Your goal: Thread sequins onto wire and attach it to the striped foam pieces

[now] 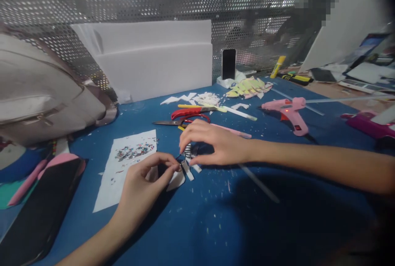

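Note:
My left hand (151, 179) is closed, thumb and index finger pinched at a small dark piece (182, 162) too small to make out. My right hand (212, 144) curls from the right, its fingers and thumb around a small black-and-white striped piece (187, 150). The two hands' fingertips nearly meet over the blue tabletop (197, 225). Beneath them lie cut white strips (187, 171) and a white scrap (177, 180). Left of the hands, a white paper sheet (106, 192) carries a heap of shiny coloured bits (134, 152).
Red-handled scissors (166, 123) and a red cutter (187, 112) lie behind the hands. A pink glue gun (288, 109) rests at right, a glue stick (261, 184) nearer. A dark phone (40, 212) and a bag (46, 85) occupy the left. Another phone (228, 64) stands upright behind.

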{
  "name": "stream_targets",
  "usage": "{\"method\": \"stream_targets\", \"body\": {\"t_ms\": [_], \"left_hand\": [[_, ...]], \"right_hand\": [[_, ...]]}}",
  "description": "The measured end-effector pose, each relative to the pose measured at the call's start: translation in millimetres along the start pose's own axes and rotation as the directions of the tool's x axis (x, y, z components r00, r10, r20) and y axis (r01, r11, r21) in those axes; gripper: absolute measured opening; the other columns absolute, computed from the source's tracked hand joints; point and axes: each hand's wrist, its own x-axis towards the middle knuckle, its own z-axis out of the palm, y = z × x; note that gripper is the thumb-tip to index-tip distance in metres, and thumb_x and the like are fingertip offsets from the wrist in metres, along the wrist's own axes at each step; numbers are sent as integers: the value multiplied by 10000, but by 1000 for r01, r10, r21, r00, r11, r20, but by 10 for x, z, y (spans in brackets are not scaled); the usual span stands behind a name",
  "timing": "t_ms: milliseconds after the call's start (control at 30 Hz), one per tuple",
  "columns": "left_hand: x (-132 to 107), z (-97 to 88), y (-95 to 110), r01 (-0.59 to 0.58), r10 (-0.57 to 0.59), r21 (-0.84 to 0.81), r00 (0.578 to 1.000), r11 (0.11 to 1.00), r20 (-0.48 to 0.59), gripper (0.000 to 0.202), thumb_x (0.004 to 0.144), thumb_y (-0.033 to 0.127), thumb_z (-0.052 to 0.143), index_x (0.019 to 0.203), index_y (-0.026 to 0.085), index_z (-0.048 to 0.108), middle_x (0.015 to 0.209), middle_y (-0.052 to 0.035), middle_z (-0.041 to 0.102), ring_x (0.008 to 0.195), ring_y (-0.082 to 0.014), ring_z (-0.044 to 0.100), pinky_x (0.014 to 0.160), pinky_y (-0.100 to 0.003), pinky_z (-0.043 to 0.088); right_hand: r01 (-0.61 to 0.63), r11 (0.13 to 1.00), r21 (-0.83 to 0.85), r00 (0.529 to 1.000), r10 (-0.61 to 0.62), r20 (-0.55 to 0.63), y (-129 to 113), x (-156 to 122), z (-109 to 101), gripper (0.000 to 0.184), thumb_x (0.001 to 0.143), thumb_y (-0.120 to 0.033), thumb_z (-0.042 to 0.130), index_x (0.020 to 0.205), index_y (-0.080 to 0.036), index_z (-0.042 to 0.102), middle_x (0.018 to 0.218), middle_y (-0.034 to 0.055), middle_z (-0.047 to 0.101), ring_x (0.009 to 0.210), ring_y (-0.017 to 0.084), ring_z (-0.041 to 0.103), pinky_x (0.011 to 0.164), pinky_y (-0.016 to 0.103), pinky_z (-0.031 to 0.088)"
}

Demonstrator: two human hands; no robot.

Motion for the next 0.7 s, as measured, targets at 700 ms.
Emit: {"method": "stream_targets", "body": {"t_ms": [700], "left_hand": [[-23, 6, -92, 38, -38, -15, 999, 999, 7, 73, 815, 249, 657, 752, 264, 690, 742, 34, 695, 672, -142, 624, 559, -226, 455]], "right_hand": [[89, 992, 92, 993, -82, -85, 102, 35, 283, 36, 890, -207, 626, 899, -173, 618, 939, 50, 651, 907, 177, 510, 843, 323, 433]]}}
